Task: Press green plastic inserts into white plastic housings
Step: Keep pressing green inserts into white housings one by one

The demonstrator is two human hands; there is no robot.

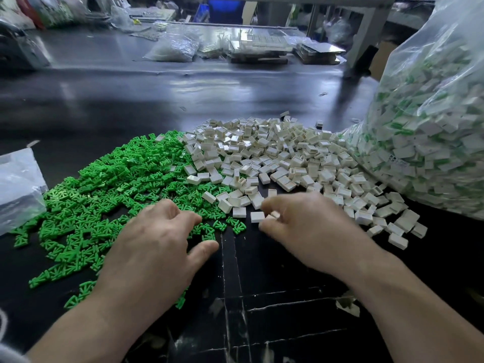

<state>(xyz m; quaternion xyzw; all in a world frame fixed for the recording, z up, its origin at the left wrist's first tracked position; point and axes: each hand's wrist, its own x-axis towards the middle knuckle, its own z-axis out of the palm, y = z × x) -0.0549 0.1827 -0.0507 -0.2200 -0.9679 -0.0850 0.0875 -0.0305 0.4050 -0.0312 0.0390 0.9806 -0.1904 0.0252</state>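
Observation:
A wide heap of green plastic inserts (112,179) covers the left of the dark table. A heap of white plastic housings (282,158) lies to its right. My left hand (157,242) hovers palm down over the near edge of the green heap, fingers loosely curled with the tips among the inserts; whether it holds one is hidden. My right hand (309,226) is at the near edge of the white heap, its curled fingertips pinching a white housing (273,215). Another loose housing (257,216) lies just left of those fingers.
A big clear bag (429,127) packed with assembled white and green parts stands at the right. A smaller clear bag (18,184) lies at the left edge. Bags, trays and boxes line the far side of the table (235,297), whose near surface is scratched.

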